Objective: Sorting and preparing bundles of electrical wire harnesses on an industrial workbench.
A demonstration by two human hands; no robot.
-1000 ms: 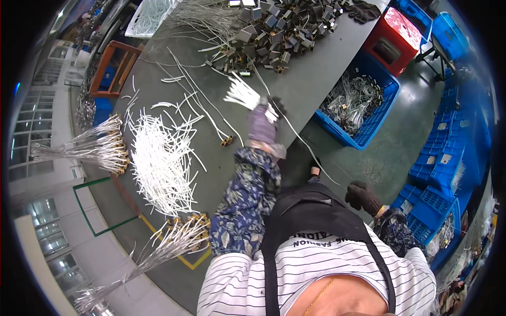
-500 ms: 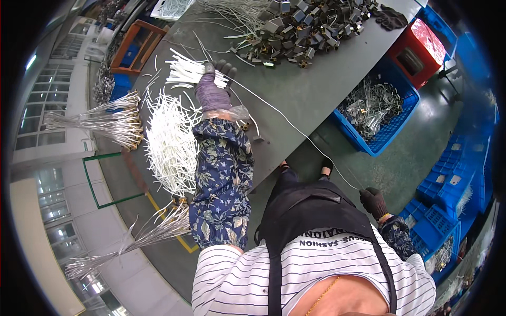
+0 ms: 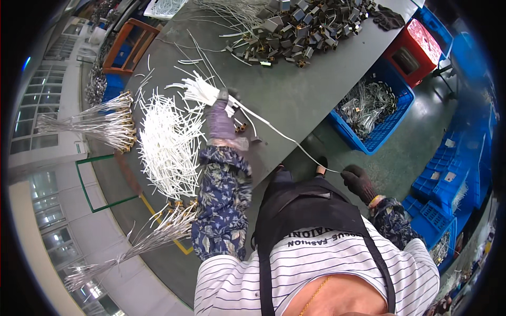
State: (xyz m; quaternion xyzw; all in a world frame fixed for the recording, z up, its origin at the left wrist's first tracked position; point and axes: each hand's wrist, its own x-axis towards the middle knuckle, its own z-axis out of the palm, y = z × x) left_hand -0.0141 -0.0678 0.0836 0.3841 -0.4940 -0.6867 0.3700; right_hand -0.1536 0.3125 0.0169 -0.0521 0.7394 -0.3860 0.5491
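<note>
My left hand (image 3: 221, 120), in a purple-grey glove, is closed around a bunch of short white tubes (image 3: 199, 90) above the table. A long pale wire (image 3: 295, 142) runs from this hand past the table edge to my right hand (image 3: 358, 181). It looks thicker and whiter close to the left hand. My right hand, in a dark glove, is closed on the wire's other end beside my apron. Left of my left forearm lies a large heap of white tubes (image 3: 169, 142). Small brown parts (image 3: 241, 127) lie by my left wrist.
Small dark metal boxes (image 3: 303, 34) with wires are heaped at the table's far side, near a black glove (image 3: 388, 18). Tied wire bundles (image 3: 113, 124) lie left. A blue crate (image 3: 363, 142) of wired parts and a red box (image 3: 416, 50) stand right of the table.
My left hand has come nearer to me with the tubes, tipping the bunch. My right hand has moved left and slightly up in the picture, still on the wire.
</note>
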